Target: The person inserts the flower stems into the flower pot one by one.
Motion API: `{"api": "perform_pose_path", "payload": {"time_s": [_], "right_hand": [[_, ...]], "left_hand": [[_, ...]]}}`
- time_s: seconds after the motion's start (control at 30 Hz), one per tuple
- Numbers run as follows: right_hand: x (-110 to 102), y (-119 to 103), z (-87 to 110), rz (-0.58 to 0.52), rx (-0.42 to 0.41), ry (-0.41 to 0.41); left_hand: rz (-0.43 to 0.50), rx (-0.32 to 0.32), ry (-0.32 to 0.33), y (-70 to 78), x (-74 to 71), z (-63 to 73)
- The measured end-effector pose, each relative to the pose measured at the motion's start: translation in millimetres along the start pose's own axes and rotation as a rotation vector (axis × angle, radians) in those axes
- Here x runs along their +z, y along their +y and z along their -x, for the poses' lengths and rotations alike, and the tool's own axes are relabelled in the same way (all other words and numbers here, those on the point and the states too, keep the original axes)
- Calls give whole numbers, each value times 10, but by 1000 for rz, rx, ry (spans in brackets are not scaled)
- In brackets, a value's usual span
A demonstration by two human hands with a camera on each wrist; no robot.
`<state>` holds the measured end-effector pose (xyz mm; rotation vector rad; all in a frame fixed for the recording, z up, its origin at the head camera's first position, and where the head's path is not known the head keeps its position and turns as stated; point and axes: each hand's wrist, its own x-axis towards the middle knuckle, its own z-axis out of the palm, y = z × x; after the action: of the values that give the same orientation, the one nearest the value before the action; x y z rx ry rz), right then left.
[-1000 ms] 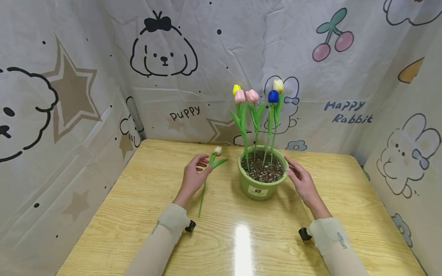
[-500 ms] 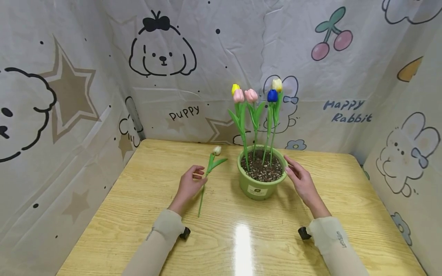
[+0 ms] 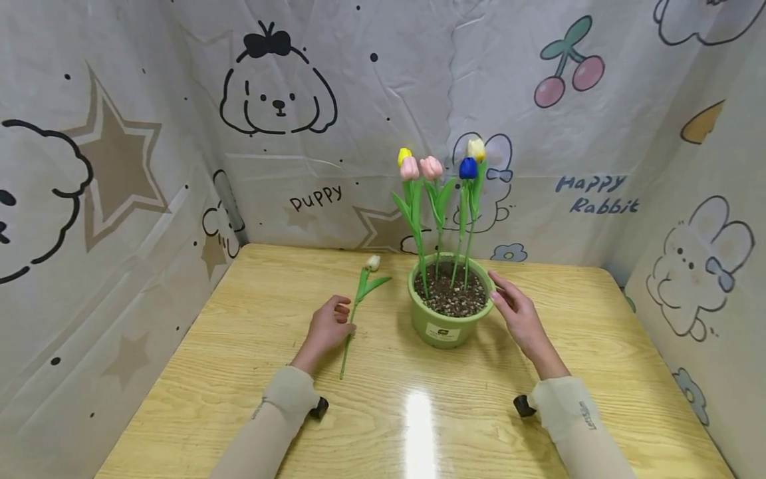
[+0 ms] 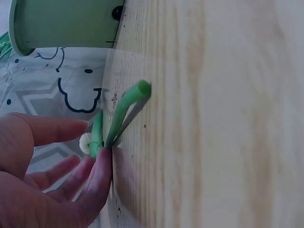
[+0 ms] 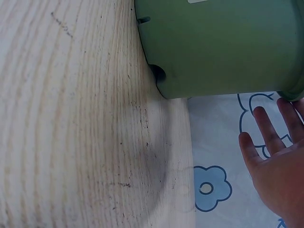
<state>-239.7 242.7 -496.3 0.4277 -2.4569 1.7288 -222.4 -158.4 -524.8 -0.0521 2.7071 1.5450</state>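
A white artificial tulip [image 3: 373, 263] with green leaves lies on the wooden table, its stem pointing toward me. My left hand [image 3: 328, 327] is at the middle of that stem, thumb and fingers spread apart. In the left wrist view the fingertips are right beside the green stem [image 4: 124, 107], not closed round it. A green pot [image 3: 441, 332] of dark soil stands upright to the right, holding several tulips: yellow, pink, blue and cream. At the pot's right rim rest the extended fingers of my right hand [image 3: 522, 322]; the right wrist view shows them loosely spread.
The light wooden table [image 3: 287, 279] ends at the back against a printed curtain [image 3: 323, 146]. More curtain rises at the left and right sides. A bright light reflection crosses the table's front middle.
My left hand has slid from near the loose tulip's leaves down its stem toward me. The tulip stays lying in place. My right hand has stayed at the pot's rim.
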Motion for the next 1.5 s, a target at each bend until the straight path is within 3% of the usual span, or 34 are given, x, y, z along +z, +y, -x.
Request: {"api": "perform_pose_path", "payload": {"time_s": [0.37, 0.7, 0.87, 1.2, 1.37, 1.5], "right_hand": [[-2, 27, -3, 17, -5, 5], [-13, 5, -18, 15, 3, -1], [-5, 6, -20, 12, 2, 1], [4, 6, -9, 10, 5, 8], [5, 11, -12, 7, 1, 7], [0, 26, -16, 13, -3, 4]], "left_hand": [[-137, -50, 60, -43, 89, -83], [-138, -112, 73, 40, 74, -91], [-157, -102, 41, 83, 35, -75], [-177, -115, -90, 111, -79, -54], [-241, -88, -111, 96, -94, -48], [-189, -93, -110, 98, -111, -42]]}}
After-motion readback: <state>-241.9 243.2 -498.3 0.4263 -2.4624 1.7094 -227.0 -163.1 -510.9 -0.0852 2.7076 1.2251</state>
